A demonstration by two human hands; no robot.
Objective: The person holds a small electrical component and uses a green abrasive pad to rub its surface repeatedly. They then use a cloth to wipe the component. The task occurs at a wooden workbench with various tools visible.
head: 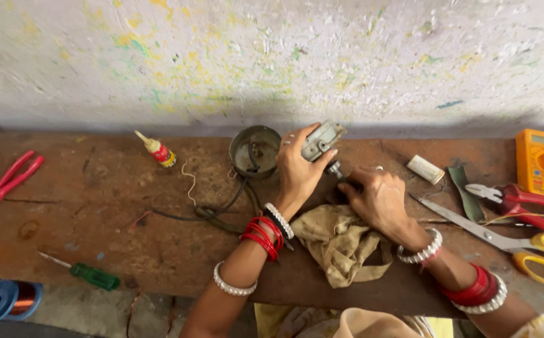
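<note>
The left hand [297, 166] grips a small grey metal block-shaped part [322, 140], dull and scuffed, held tilted just above the rusty bench [109, 213] beside a round metal cup [254, 150] with a black cable. The right hand [377, 199] is closed around a dark-handled tool [336, 170] whose tip meets the part. Fingers hide most of the tool, and what kind of part it is stays unclear.

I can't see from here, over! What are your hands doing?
Left hand grips small grey metal part. Right hand holds dark tool against it. Crumpled tan cloth below; round metal cup beside.
</note>
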